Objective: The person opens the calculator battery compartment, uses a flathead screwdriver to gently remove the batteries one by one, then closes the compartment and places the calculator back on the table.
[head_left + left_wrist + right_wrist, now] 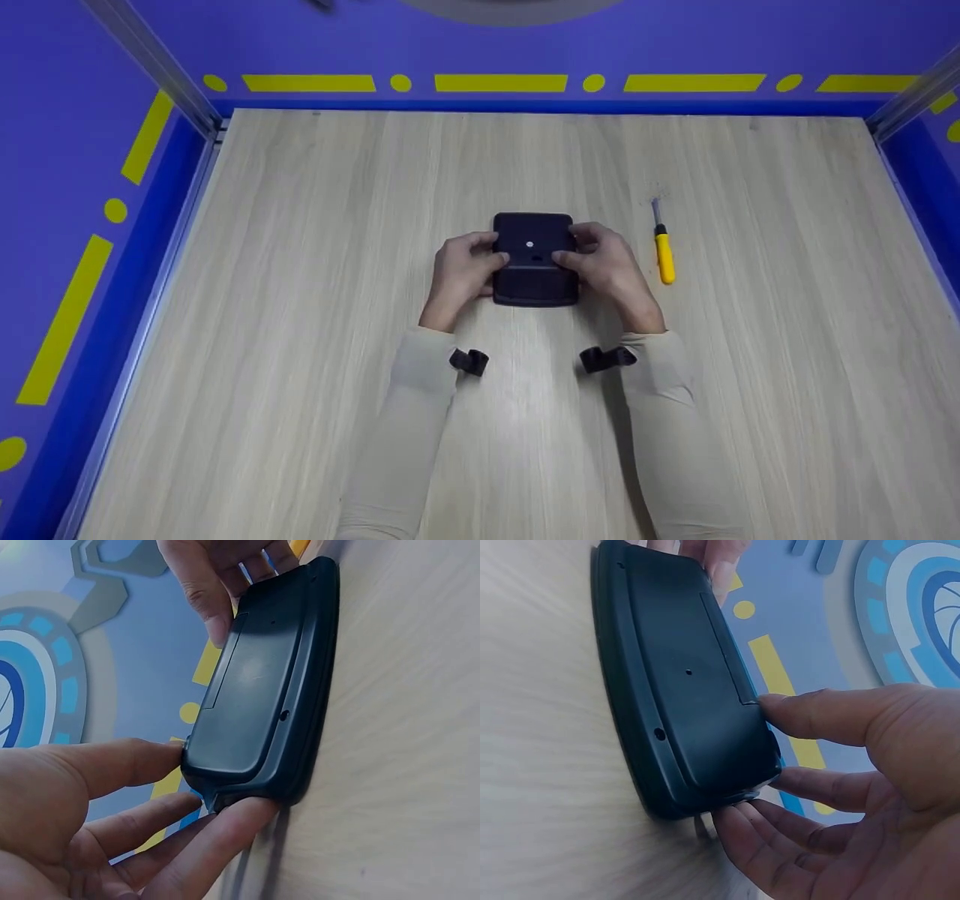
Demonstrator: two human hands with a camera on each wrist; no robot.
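A black plastic device (534, 286), shaped like a desk calculator, has its back side up, close over the table in the wrist views. A small white round mark (529, 244) shows on it in the head view; screw holes and a cover seam show in the right wrist view. My left hand (463, 270) holds its left edge, thumb on top and fingers at the side and underneath. On the opposite edge, my right hand (609, 261) grips it the same way. The device's face is hidden.
To the right of the device lies a screwdriver (665, 259) with a yellow handle, its tip pointing away from me. Tiny dark specks (657, 190) are scattered around that tip. Blue panels (495, 56) with yellow marks border the wooden table (300, 300) at the back and sides.
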